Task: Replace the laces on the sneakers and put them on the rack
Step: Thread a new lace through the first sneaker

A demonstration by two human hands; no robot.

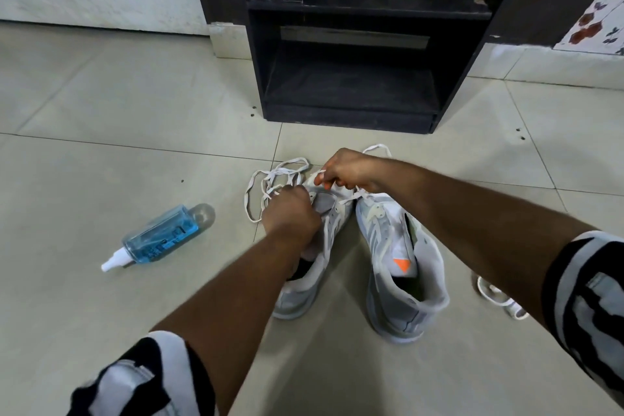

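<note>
Lacing was barely begun: left hand (pixel 293 209) held the left sneaker (pixel 315 246), right hand (pixel 349 168) pinched its lace (pixel 270 179); right sneaker (pixel 398 263) beside it, rack (pixel 351 111) unfilled.

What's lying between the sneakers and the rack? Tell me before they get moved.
Only a loose white lace, lying on the floor just ahead of the left sneaker. The tiles from there to the rack show nothing else. The spray bottle lies off to the left, outside that path.
</note>
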